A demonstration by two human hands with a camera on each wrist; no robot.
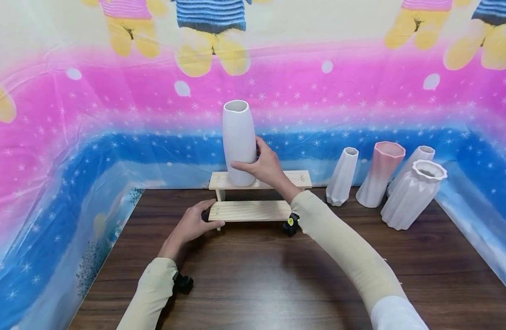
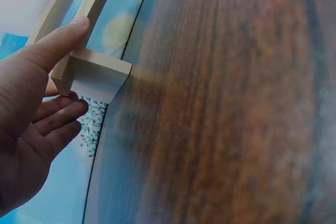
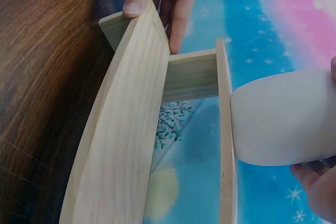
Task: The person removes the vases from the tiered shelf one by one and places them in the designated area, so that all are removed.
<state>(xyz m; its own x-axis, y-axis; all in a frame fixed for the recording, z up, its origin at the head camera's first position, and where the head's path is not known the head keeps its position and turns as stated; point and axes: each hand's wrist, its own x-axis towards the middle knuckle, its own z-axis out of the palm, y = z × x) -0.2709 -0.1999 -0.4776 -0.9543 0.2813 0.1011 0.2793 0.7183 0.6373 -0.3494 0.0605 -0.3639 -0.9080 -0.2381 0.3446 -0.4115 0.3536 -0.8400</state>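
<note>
A tall white vase (image 1: 239, 144) stands upright on the upper step of a two-step wooden stand (image 1: 250, 211). My right hand (image 1: 266, 165) grips the vase around its lower half, thumb in front and fingers behind. In the right wrist view the base of the vase (image 3: 283, 119) meets the upper board (image 3: 227, 140). My left hand (image 1: 195, 222) pinches the left end of the lower board, thumb on the front edge and fingers at the back. The left wrist view shows the thumb of the left hand (image 2: 31, 98) over the board near the side support (image 2: 100, 72).
To the right of the stand are a slim white vase (image 1: 343, 176), a pink-and-white vase (image 1: 380, 174), a ribbed white vase (image 1: 413, 195) and another white vase (image 1: 425, 152) partly hidden behind. All stand on the dark wooden table (image 1: 253, 284). A patterned cloth (image 1: 285, 91) hangs behind.
</note>
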